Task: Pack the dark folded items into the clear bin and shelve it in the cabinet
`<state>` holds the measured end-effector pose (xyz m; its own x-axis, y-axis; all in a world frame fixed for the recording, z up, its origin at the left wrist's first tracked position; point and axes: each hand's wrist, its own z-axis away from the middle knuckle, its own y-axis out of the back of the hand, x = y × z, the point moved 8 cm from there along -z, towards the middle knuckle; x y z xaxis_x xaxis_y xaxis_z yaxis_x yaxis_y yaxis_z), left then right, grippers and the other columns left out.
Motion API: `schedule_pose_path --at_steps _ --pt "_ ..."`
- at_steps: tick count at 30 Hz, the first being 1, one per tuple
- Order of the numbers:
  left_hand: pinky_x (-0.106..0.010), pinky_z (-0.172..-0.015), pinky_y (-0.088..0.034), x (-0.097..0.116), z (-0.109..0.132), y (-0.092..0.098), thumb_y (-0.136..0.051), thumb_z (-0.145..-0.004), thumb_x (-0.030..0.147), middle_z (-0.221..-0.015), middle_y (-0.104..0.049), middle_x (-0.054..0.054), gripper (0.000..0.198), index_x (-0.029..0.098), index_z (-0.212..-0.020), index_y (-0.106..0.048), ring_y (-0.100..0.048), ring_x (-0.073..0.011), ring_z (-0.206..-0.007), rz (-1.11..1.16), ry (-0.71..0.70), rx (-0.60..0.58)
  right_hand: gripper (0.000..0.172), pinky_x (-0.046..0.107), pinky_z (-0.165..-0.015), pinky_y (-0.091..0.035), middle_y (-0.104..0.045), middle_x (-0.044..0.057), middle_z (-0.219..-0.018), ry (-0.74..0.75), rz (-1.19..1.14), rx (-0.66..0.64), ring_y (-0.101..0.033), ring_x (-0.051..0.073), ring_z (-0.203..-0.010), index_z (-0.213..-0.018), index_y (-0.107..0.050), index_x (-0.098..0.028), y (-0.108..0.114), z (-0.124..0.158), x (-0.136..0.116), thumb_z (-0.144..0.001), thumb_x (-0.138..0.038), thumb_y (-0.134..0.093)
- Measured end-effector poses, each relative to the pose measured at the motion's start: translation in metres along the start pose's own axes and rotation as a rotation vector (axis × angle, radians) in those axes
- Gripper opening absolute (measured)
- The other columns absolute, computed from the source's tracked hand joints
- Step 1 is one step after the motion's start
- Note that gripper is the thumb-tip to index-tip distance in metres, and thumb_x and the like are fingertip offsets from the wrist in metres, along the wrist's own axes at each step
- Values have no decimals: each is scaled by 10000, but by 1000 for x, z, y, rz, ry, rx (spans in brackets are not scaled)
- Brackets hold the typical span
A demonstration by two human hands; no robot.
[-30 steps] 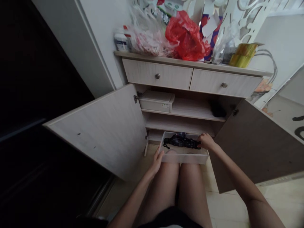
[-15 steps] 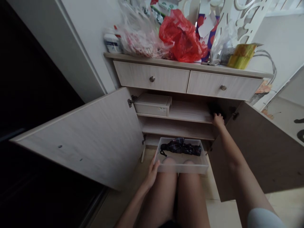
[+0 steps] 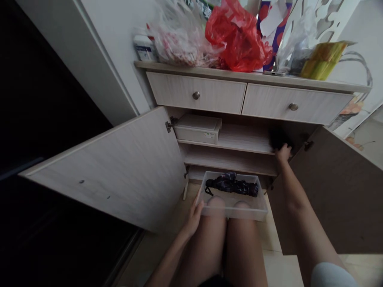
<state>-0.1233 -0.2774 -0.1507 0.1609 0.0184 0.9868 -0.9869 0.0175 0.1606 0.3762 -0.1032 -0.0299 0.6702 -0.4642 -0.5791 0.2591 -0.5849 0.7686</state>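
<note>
A clear plastic bin (image 3: 233,212) rests on the knees, and a folded dark plaid umbrella (image 3: 231,185) lies inside it. My left hand (image 3: 195,215) grips the bin's left side, thumb over the edge. At the right end of the upper shelf (image 3: 242,137), my right hand (image 3: 283,152) is closed on a black item (image 3: 278,137), whose shape is lost in shadow. On the same shelf, at the left, sits a pale lidded box (image 3: 196,133).
Both cabinet doors, left (image 3: 119,167) and right (image 3: 332,191), stand open around the legs. Two closed drawers (image 3: 196,85) are above. The cabinet top (image 3: 239,76) carries a red bag (image 3: 239,40), a clear bag (image 3: 182,40), a white bottle (image 3: 145,48) and a yellow package (image 3: 323,59).
The view has shifted slightly, so the cabinet appears larger and its right side farther right. Both hands keep their places, left at the bin and right at the black item.
</note>
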Motion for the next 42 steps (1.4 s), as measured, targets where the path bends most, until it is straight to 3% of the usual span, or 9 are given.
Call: schedule_pose_path --at_steps 3,6,11,16,22,27,33,39,42 --pt "-443 -1261 -193 3 -1 -2 -444 -880 659 -1613 -367 -110 793 170 -1504 -445 -260 -272 -1527 -25 -49 -18 445 436 -943 -502 -664 228 -1108 -40 -122 33 -637 322 -1065 -1216 -672 -48 19 3 10 -797 -192 -627" --pt "-440 -1262 -185 3 -2 -3 -439 -891 629 -1608 -381 -102 753 182 -1497 -452 -275 -264 -1522 -34 -58 -21 396 366 -826 -537 -710 138 -916 -20 -364 -23 -666 254 -880 -1105 -730 -78 38 19 16 -744 -234 -681" --pt "-465 -1255 -200 0 -3 -6 -411 -914 598 -1628 -330 -117 746 169 -1524 -403 -274 -267 -1522 -42 -74 -36 512 281 -631 -512 -730 84 -881 131 -697 -385 -627 174 -699 -1054 -759 -135 68 90 13 -640 -434 -804" --pt "-440 -1265 -166 0 -3 -7 -351 -908 651 -1649 -284 -112 813 163 -1558 -340 -214 -255 -1538 -93 -68 -26 524 311 -718 -529 -741 89 -950 336 -681 -675 -648 195 -778 -999 -783 -170 88 170 -4 -637 -548 -825" --pt "-451 -1263 -172 8 0 -8 -392 -925 574 -1618 -364 -79 703 214 -1529 -404 -226 -243 -1536 -107 -79 -25 387 392 -936 -510 -725 105 -1037 561 -631 -825 -661 263 -1006 -918 -804 -192 62 216 -31 -699 -510 -780" --pt "-437 -1260 -190 9 1 -8 -380 -901 623 -1631 -332 -93 765 186 -1529 -396 -198 -251 -1542 -81 -88 -27 254 391 -943 -514 -717 96 -1041 705 -533 -845 -665 250 -1010 -948 -798 -192 33 230 -42 -733 -306 -726" --pt "-431 -1264 -161 10 3 -6 -388 -890 659 -1648 -275 -109 837 164 -1564 -334 -213 -254 -1538 -58 -93 -54 276 355 -911 -508 -729 65 -1070 902 -197 -779 -679 231 -984 -941 -798 -249 18 235 -43 -705 -132 -716" --pt "-475 -1259 -182 18 3 -6 -424 -889 636 -1607 -382 -90 760 200 -1511 -439 -242 -274 -1531 -38 -82 -41 182 377 -940 -468 -753 38 -1010 1018 73 -796 -642 270 -1089 -868 -802 -298 3 246 -45 -691 -259 -808" --pt "-466 -1260 -180 16 2 -7 -402 -892 642 -1610 -376 -91 768 190 -1513 -436 -227 -275 -1536 -49 -70 -29 172 333 -888 -490 -759 29 -911 1023 0 -944 -672 247 -994 -882 -804 -291 -2 237 -53 -726 -362 -795"
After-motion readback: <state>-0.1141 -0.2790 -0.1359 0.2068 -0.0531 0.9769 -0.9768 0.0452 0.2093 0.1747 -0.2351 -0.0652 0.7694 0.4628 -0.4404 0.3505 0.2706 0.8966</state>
